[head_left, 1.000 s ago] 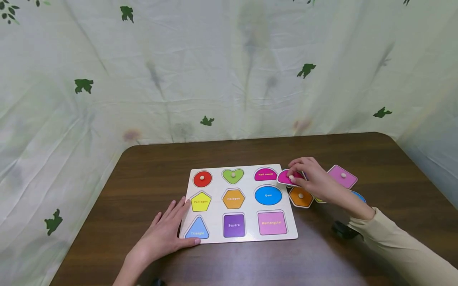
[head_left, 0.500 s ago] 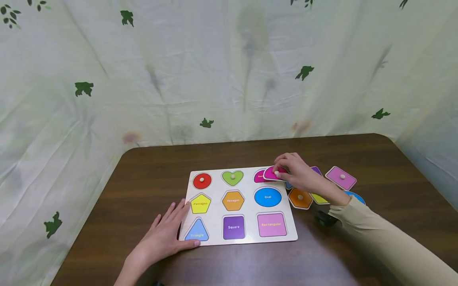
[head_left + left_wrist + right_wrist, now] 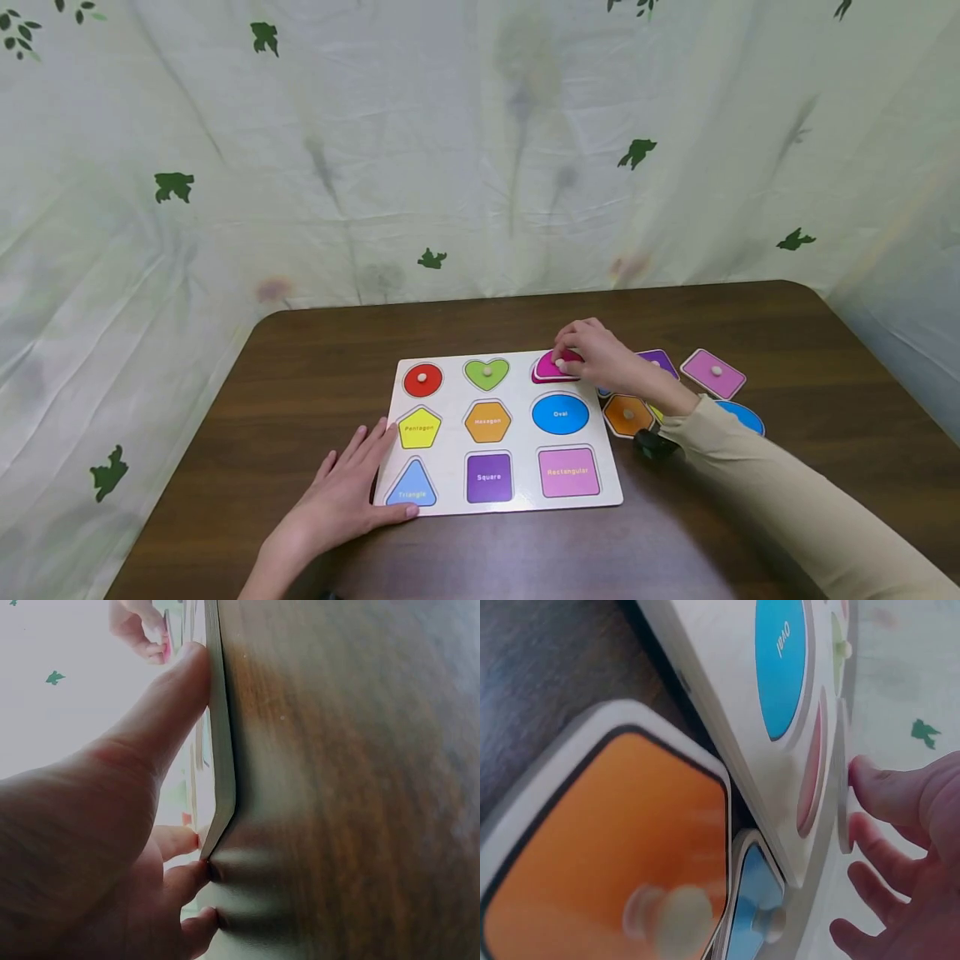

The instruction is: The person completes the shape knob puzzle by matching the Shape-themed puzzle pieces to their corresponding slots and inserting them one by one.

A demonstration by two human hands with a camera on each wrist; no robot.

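Observation:
A white shape puzzle board (image 3: 522, 433) lies on the table. My right hand (image 3: 600, 358) pinches the knob of a magenta half-round puzzle piece (image 3: 550, 365) over the board's top right recess, slightly offset from its outline. From the right wrist view, the half-round piece (image 3: 843, 784) is seen edge-on above the board, with thumb and fingertip at it. My left hand (image 3: 337, 497) rests at the board's lower left corner, fingers spread along the left side and thumb on the front edge. The red circle (image 3: 422, 379) and green heart (image 3: 487, 375) sit in their recesses.
Right of the board lie loose knobbed pieces: an orange hexagon (image 3: 627, 415), a pink rectangle (image 3: 712, 374), a purple piece (image 3: 660, 361) and a blue oval (image 3: 742, 416). A light blue piece (image 3: 754, 900) lies against the board's edge. A patterned curtain (image 3: 480, 167) hangs behind the table.
My right hand has carried the half-round piece leftward from beside the board to over the half-round recess. My left hand has stayed in place.

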